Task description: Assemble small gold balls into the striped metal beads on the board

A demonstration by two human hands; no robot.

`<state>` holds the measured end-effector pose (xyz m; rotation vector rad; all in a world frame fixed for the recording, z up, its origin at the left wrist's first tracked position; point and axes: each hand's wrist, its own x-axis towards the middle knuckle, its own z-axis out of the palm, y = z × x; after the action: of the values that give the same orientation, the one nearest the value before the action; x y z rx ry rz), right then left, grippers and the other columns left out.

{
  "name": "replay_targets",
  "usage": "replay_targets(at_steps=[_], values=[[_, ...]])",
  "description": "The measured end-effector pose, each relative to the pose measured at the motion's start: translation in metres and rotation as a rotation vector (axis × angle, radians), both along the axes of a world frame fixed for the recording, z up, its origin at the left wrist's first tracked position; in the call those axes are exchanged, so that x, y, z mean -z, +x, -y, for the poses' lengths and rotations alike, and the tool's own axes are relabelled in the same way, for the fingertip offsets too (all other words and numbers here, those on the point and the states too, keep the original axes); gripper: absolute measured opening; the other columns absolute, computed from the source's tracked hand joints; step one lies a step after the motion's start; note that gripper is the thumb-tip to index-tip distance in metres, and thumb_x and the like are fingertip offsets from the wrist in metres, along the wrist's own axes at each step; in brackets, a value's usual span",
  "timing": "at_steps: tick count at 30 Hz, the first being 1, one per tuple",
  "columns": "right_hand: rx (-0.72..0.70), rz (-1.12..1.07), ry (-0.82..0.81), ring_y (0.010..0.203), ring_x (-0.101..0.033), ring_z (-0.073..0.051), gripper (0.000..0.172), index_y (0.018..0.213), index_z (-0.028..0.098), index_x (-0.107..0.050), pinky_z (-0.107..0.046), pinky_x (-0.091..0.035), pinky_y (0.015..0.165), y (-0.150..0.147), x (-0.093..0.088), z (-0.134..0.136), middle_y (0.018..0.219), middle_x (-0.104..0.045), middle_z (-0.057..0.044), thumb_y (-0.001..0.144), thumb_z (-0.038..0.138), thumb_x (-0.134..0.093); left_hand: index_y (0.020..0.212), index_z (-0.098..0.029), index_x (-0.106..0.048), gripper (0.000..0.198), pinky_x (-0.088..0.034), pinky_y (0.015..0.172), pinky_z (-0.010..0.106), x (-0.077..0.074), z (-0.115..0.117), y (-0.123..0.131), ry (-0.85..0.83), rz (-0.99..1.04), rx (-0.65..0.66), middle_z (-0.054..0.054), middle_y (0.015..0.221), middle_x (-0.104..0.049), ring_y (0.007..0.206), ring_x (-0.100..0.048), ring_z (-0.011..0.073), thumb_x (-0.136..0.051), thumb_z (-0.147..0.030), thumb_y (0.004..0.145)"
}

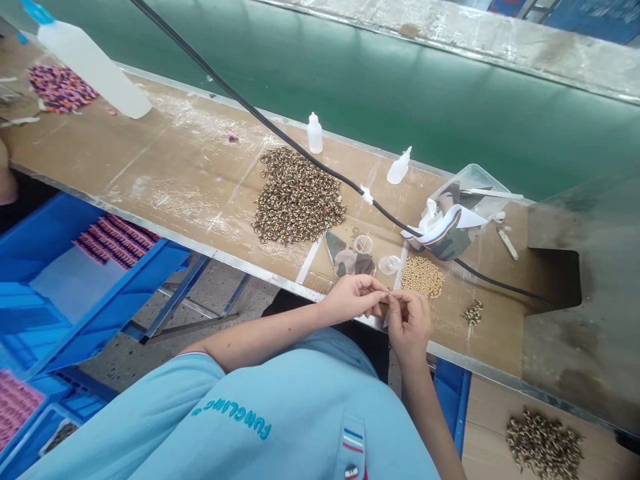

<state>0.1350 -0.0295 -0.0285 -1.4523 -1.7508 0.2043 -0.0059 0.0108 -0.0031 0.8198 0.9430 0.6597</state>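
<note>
Pinching fingertip to fingertip above the table's near edge: your left hand points right, your right hand points far and slightly left, fingers curled on both! Thumbs and forefingers are closed on a tiny piece between them, just near and left of the tan beads. Its direction and long axis? Too small to tell!

A light-blue shirt covers the person's body, with chunky teal capitals across the front. Blue, white and red stripes cross its placket, above a small button. The short left sleeve ends in thin trim. The left hand and right hand are bare.
</note>
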Motion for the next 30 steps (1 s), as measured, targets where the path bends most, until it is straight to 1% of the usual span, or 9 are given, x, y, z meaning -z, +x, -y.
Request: replay_targets(at_steps=[3,7,14,19,22,30], values=[[-0.001,0.004,0.005,0.078,-0.056,-0.015,0.008,0.084,0.021,-0.056,-0.027,-0.044,0.064,0.0,0.0,0.0,0.079,-0.06,-0.001,0.089,0.02,-0.05,0.076,-0.009,-0.059,0.012,-0.038,0.042,0.014,0.003,0.002,0.001,0.02,0.006,-0.022,-0.004,0.049,-0.056,0.04,-0.047,0.0027,-0.064,-0.02,0.075],[-0.023,0.014,0.022,0.078,-0.056,-0.014,0.008,0.085,0.021,-0.055,-0.027,-0.045,0.064,-0.001,0.0,0.001,0.078,-0.06,-0.001,0.09,0.019,-0.05,0.077,-0.01,-0.059,0.015,-0.041,0.041,0.014,0.009,0.006,0.001,0.087,0.013,-0.055,-0.004,0.05,-0.056,0.042,-0.05,0.004,-0.065,-0.023,0.074],[-0.044,0.049,0.016,0.081,-0.056,-0.015,0.008,0.087,0.021,-0.054,-0.029,-0.045,0.07,-0.001,0.001,0.002,0.08,-0.06,-0.002,0.09,0.018,-0.047,0.08,-0.01,-0.059,0.018,-0.044,0.042,0.015,0.02,0.011,0.002,0.224,-0.021,-0.063,-0.003,0.054,-0.056,0.046,-0.053,0.0054,-0.061,-0.028,0.074],[-0.056,0.057,-0.013,0.082,-0.055,-0.016,0.011,0.087,0.022,-0.054,-0.031,-0.044,0.073,0.0,0.003,0.002,0.081,-0.06,-0.002,0.091,0.018,-0.045,0.08,-0.01,-0.06,0.018,-0.044,0.042,0.014,0.023,0.012,0.002,0.318,-0.073,-0.05,-0.003,0.056,-0.055,0.044,-0.05,0.0043,-0.059,-0.027,0.076],[-0.047,0.045,-0.03,0.082,-0.055,-0.016,0.01,0.086,0.022,-0.053,-0.032,-0.044,0.072,0.001,0.005,0.003,0.081,-0.059,-0.002,0.092,0.02,-0.044,0.081,-0.01,-0.062,0.018,-0.044,0.043,0.015,0.022,0.012,0.001,0.328,-0.102,-0.042,-0.003,0.056,-0.055,0.044,-0.05,0.0043,-0.059,-0.027,0.077],[-0.021,0.003,-0.082,0.076,-0.054,-0.015,0.01,0.085,0.021,-0.051,-0.029,-0.04,0.066,0.004,0.007,0.003,0.079,-0.058,-0.001,0.091,0.023,-0.044,0.086,-0.011,-0.064,0.02,-0.047,0.047,0.017,0.022,0.012,0.003,0.268,-0.097,-0.043,-0.001,0.06,-0.058,0.051,-0.056,0.007,-0.06,-0.028,0.078]])
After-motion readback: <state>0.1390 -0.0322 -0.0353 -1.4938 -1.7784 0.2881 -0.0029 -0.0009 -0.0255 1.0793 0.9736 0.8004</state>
